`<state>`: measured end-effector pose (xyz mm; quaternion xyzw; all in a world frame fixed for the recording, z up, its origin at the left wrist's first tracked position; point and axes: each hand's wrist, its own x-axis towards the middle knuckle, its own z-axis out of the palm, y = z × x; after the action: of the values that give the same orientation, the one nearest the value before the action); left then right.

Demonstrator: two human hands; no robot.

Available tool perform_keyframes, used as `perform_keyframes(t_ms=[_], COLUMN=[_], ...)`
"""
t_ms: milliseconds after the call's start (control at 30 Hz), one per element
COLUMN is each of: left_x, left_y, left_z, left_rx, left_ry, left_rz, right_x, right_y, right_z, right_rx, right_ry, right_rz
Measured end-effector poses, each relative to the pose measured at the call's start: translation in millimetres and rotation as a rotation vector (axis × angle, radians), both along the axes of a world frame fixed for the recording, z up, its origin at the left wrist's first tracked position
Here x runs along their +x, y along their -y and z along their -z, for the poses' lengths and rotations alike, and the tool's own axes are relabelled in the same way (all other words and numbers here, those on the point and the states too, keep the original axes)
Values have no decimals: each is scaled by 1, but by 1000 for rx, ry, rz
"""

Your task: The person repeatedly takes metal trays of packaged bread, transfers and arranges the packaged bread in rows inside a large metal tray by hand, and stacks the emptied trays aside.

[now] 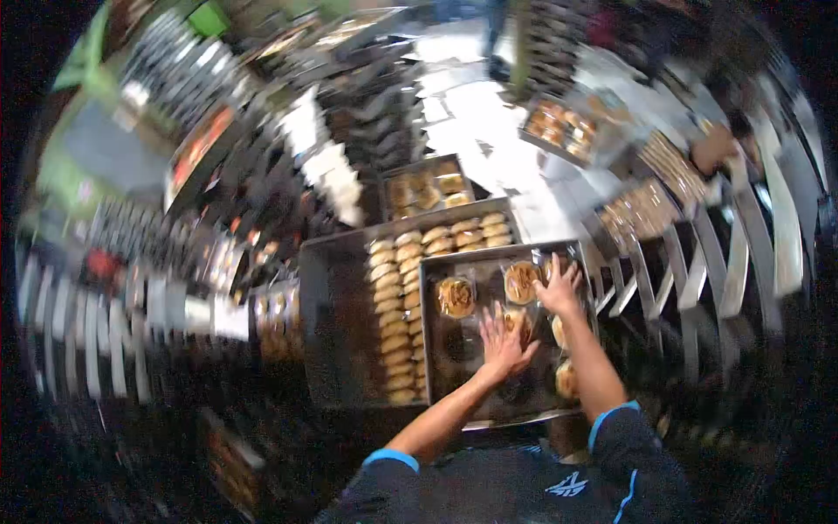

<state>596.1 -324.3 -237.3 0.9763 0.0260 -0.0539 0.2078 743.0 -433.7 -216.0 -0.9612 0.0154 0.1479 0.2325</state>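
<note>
A dark square tray lies in front of me with several round buns in it, browned and glossy on top. My left hand is over the middle of the tray, fingers spread, touching a bun that it partly covers. My right hand reaches to the tray's upper right with its fingers apart, beside another bun. A bun with dark brown topping sits at the upper left. Two more lie along the right side, partly behind my right forearm. Motion blur hides finer contact.
Under and left of the tray is a larger tray with rows of small pale rolls. Behind it stands a small tray of buns. Stacked racks line both sides, and more baked goods lie at right. A person's leg shows far back.
</note>
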Motion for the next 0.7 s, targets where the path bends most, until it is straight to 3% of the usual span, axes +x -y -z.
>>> perform_keyframes(t_ms=[33, 67, 100, 133, 167, 233, 300, 367, 433, 533, 633, 700], left_x=[-9, -17, -25, -36, -35, -17, 5, 9, -7, -44, -75, -88], left_y=[4, 1, -10, -26, -46, -73, -83, -73, -55, -23, -12, -13], left_z=[12, -6, -28, -15, -19, -35, -6, -11, -16, -4, 17, 8], left_rx=[40, 43, 51, -16, -43, -1, -89, -66, 8, 41, -42, -102], left_ry=[-76, -175, -271, 49, 309, 179, 140, -17, 60, 14, -90, -104], left_rz=[38, 96, 148, 91, 25, -348, -527, -455, -439, -216, -75, -40], right_x=[-5, -13, -19, -42, -64, -99, -122, -133, -138, -137, -151, -172], right_y=[3, 8, 17, 18, 28, 42, 47, 50, 56, 64, 66, 76], right_z=[-14, -12, -6, -24, -32, -35, -13, -22, -28, -15, -18, -26], right_rx=[8, 18, 263, 532, 290, -201, -184, -78, 26, -9, 72, 59], right_ry=[-33, 160, 317, 342, 281, 48, 59, 101, 132, -9, 0, 141], right_rz=[-112, -230, -307, -249, -204, -155, -270, -380, -453, -146, -363, -387])
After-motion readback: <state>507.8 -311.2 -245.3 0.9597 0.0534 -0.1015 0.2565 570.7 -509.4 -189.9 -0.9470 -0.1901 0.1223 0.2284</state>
